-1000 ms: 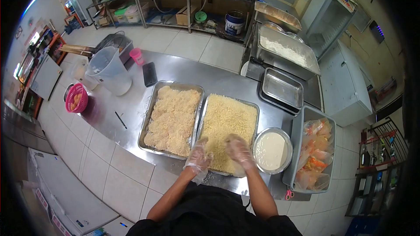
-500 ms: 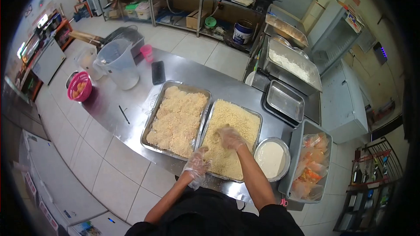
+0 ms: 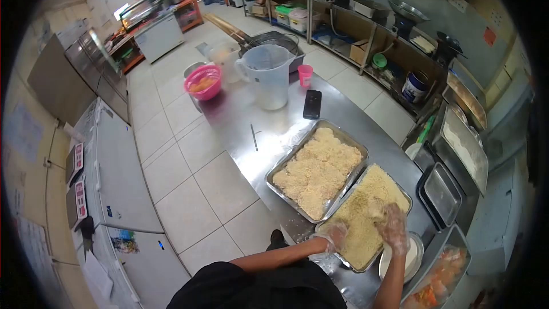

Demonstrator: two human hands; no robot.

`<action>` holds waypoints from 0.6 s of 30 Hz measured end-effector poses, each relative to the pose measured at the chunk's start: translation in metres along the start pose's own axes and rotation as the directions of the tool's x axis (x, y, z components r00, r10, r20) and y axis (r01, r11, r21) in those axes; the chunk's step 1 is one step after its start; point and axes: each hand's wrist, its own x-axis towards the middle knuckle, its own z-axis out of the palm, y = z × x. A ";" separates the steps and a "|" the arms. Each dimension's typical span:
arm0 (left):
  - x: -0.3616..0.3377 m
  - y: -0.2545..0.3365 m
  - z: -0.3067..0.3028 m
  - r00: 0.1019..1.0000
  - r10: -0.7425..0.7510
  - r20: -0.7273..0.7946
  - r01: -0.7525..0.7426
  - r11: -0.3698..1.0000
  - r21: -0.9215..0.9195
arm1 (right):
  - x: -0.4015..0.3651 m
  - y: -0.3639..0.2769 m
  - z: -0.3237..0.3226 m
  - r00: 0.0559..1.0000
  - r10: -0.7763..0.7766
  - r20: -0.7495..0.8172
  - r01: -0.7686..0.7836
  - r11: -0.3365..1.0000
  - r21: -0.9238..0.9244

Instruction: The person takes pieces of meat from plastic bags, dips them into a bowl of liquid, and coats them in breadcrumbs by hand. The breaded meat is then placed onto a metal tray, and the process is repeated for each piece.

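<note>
My right hand (image 3: pixel 394 228), in a clear plastic glove, reaches into the right side of a metal tray (image 3: pixel 406 194) of yellowish breadcrumbs (image 3: pixel 360 246). Its fingers are bent down around a pale crumb-coated piece (image 3: pixel 375 209), which is partly hidden by the hand. At the near left rim of that tray is my left hand (image 3: pixel 336 234), gloved too, fingers loosely stretched over the crumbs and holding nothing I see. Alongside on the left, a second metal tray (image 3: pixel 271 182) holds crumb-coated pieces (image 3: pixel 320 166) laid close together. A bowl of white batter (image 3: pixel 410 257) stands beside my right forearm, partly covered by it.
A grey bin (image 3: pixel 466 260) with bagged orange food stands right of the bowl. Farther along the steel table (image 3: pixel 229 120) are a phone (image 3: pixel 312 104), a pink cup (image 3: pixel 306 75), a plastic jug (image 3: pixel 269 77) and a pink basket (image 3: pixel 203 82). Metal trays (image 3: pixel 441 194) sit at the right.
The head view has swung left, so trays and hands appear lower and farther right. My left hand has moved from the gap between the trays onto the crumbs; my right stays in the crumb tray.
</note>
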 end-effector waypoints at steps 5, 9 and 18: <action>0.036 -0.019 0.102 0.982 -0.047 -0.181 0.114 0.917 0.383 | -0.092 0.060 0.125 0.937 0.341 0.075 -0.343 0.939 0.014; 0.045 -0.013 0.074 0.989 -0.149 0.006 0.149 0.986 -0.076 | -0.095 0.051 0.174 0.937 0.350 0.013 -0.349 0.930 0.118; 0.075 0.016 -0.005 0.885 -0.029 -0.465 0.035 0.999 0.005 | -0.034 0.075 0.077 0.974 0.026 -0.226 0.046 0.949 0.311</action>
